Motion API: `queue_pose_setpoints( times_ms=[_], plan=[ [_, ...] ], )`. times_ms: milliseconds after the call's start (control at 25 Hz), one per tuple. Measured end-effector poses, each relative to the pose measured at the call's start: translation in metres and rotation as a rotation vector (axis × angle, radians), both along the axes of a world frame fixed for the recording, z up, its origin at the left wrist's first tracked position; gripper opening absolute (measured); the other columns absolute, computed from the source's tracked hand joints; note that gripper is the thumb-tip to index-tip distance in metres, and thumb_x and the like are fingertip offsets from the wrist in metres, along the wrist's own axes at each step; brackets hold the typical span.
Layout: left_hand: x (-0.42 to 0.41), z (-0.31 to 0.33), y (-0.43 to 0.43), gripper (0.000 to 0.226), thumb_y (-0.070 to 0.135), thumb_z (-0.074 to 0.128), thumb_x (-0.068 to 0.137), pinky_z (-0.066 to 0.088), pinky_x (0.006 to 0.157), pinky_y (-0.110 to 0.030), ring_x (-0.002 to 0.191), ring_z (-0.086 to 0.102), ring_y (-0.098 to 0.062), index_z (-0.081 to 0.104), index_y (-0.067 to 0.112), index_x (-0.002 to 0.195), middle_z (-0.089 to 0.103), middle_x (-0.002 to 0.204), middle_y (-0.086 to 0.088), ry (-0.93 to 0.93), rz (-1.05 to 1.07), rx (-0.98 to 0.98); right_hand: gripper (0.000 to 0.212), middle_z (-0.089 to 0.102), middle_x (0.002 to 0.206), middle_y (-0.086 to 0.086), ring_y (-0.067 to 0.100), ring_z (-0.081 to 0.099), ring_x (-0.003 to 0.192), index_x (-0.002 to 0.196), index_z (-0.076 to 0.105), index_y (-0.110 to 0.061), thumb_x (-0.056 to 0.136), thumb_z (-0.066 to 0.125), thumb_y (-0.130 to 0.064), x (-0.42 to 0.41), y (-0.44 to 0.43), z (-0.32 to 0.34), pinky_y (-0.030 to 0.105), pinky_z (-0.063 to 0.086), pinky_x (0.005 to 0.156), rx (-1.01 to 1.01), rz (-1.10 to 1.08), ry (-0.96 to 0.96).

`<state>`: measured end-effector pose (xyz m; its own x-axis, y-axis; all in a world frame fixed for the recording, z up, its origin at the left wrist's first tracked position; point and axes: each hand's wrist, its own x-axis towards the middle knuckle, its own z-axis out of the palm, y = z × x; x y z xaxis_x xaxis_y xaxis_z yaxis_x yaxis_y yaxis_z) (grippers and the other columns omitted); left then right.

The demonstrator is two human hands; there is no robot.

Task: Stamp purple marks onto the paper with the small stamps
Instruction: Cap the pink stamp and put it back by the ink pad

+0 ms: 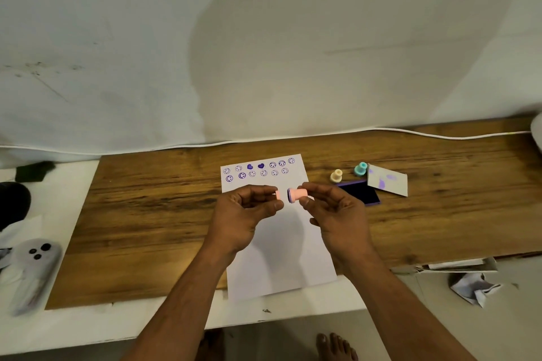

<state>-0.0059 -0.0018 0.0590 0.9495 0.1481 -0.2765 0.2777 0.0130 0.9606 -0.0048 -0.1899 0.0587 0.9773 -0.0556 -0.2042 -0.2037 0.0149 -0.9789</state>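
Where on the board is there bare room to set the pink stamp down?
The board left of the paper is bare, as is the paper's lower half. The right is crowded: ink pad, its lid, cream stamp, teal stamp.

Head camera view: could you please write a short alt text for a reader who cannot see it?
Two bare hands hold a pink stamp in the right hand and its pink cap in the left hand, above a white paper with rows of purple smiley and heart marks. A purple ink pad, cream stamp and teal stamp sit nearby.
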Motion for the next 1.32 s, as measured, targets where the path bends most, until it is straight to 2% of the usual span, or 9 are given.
queue_pose_setpoints(
  times_ms=[200,440,680,840,1000,1080,1160,1240,1320],
  plan=[
    [0.001,-0.001,-0.004,0.029,0.004,0.088,0.071,0.063,0.074,-0.024,0.091,0.077,-0.016,0.084,0.031,0.082,0.083,0.093,0.007,-0.015,-0.036,-0.026,0.028,0.078,0.101,-0.028,-0.007,0.071,0.097,0.100,0.080,-0.040,0.087,0.083,-0.015,0.000,-0.001,-0.003,0.013,0.058,0.068,-0.039,0.035,-0.028],
    [-0.001,-0.003,-0.006,0.027,0.003,0.085,0.074,0.061,0.069,-0.022,0.087,0.078,-0.014,0.083,0.025,0.090,0.082,0.090,0.011,-0.021,-0.041,-0.064,0.028,0.077,0.102,-0.030,-0.006,0.071,0.098,0.103,0.080,-0.039,0.087,0.083,-0.017,0.001,-0.001,-0.006,0.019,0.058,0.075,-0.083,0.066,-0.041],
    [-0.002,-0.007,-0.008,0.030,0.023,0.086,0.062,0.066,0.077,-0.036,0.093,0.077,-0.025,0.085,0.022,0.091,0.082,0.100,0.004,0.000,-0.026,-0.079,0.029,0.077,0.098,-0.031,-0.009,0.071,0.098,0.098,0.079,-0.043,0.085,0.084,-0.018,0.001,-0.004,-0.007,0.010,0.057,0.069,-0.102,0.100,-0.014],
    [-0.004,-0.013,-0.010,0.036,0.021,0.086,0.063,0.065,0.083,-0.043,0.097,0.076,-0.031,0.084,0.014,0.098,0.081,0.105,-0.002,0.017,-0.021,-0.077,0.027,0.078,0.097,-0.029,-0.007,0.071,0.096,0.097,0.079,-0.042,0.084,0.085,-0.019,0.002,-0.007,-0.005,0.023,0.061,0.078,-0.126,0.103,0.022],
    [0.004,-0.014,-0.007,0.047,0.035,0.086,0.061,0.063,0.075,-0.024,0.096,0.076,-0.016,0.082,0.023,0.106,0.081,0.102,0.015,0.013,-0.021,-0.013,0.024,0.076,0.096,-0.032,-0.006,0.070,0.093,0.096,0.077,-0.047,0.083,0.086,-0.029,0.005,-0.002,0.005,0.015,0.057,0.069,-0.219,0.022,-0.024],
    [0.007,-0.016,-0.003,0.055,0.042,0.088,0.057,0.060,0.073,-0.016,0.097,0.075,-0.010,0.080,0.026,0.110,0.080,0.104,0.015,0.006,-0.008,0.081,0.021,0.074,0.092,-0.033,-0.003,0.072,0.088,0.090,0.073,-0.053,0.085,0.085,-0.037,0.020,-0.004,0.015,0.017,0.058,0.066,-0.334,-0.043,-0.084],
    [0.008,-0.020,0.001,0.059,0.043,0.092,0.058,0.061,0.081,-0.025,0.103,0.073,-0.013,0.078,0.027,0.113,0.076,0.115,0.011,0.039,0.004,0.169,0.016,0.070,0.089,-0.032,0.001,0.071,0.083,0.088,0.070,-0.051,0.090,0.080,-0.039,0.049,-0.010,0.022,0.026,0.058,0.066,-0.536,-0.097,-0.193],
    [0.007,-0.027,0.007,0.057,0.039,0.093,0.063,0.061,0.090,-0.037,0.109,0.069,-0.017,0.075,0.030,0.117,0.071,0.124,0.008,0.078,-0.004,0.253,0.009,0.074,0.095,-0.021,0.009,0.067,0.089,0.100,0.074,-0.040,0.093,0.074,-0.034,0.087,-0.017,0.020,0.033,0.055,0.073,-0.788,-0.102,-0.290],
    [0.006,-0.032,0.015,0.055,0.040,0.094,0.065,0.060,0.089,-0.037,0.111,0.067,-0.018,0.074,0.033,0.116,0.068,0.124,0.009,0.099,-0.017,0.300,0.020,0.079,0.103,-0.003,0.024,0.065,0.099,0.114,0.074,-0.027,0.095,0.070,-0.028,0.120,-0.023,0.011,0.039,0.055,0.078,-1.042,-0.034,-0.304]
  ],
)
